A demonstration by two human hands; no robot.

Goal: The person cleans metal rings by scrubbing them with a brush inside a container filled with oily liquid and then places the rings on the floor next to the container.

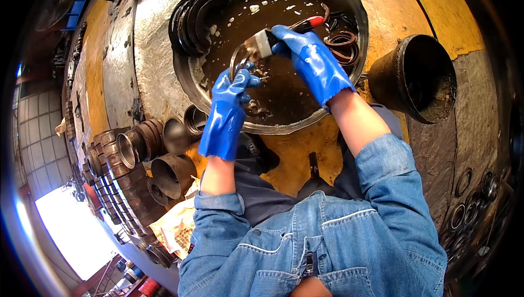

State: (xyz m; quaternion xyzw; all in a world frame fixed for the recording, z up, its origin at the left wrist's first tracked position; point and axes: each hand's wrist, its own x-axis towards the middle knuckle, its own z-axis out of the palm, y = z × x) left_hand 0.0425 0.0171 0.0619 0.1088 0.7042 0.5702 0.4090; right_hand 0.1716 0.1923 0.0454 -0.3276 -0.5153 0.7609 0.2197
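We find the left hand (232, 87) closed on a thin ring (234, 58) and the right hand (305, 51) gripping a red-tipped brush (263, 44), both above the basin (284, 129) of dark liquid (292, 95). We judge the ring light, stiff and slippery, best held by its rim; the brush, soft-bristled, by its handle.

A dark bucket (386, 80) stands at right, brown cylinders (173, 176) at left, metal rings (464, 214) lower right.

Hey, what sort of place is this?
Probably a mechanical workshop, judging by the hollow brown metal cylinders, the wide round black basin of murky brown liquid and the grimy dark cylindrical bucket.
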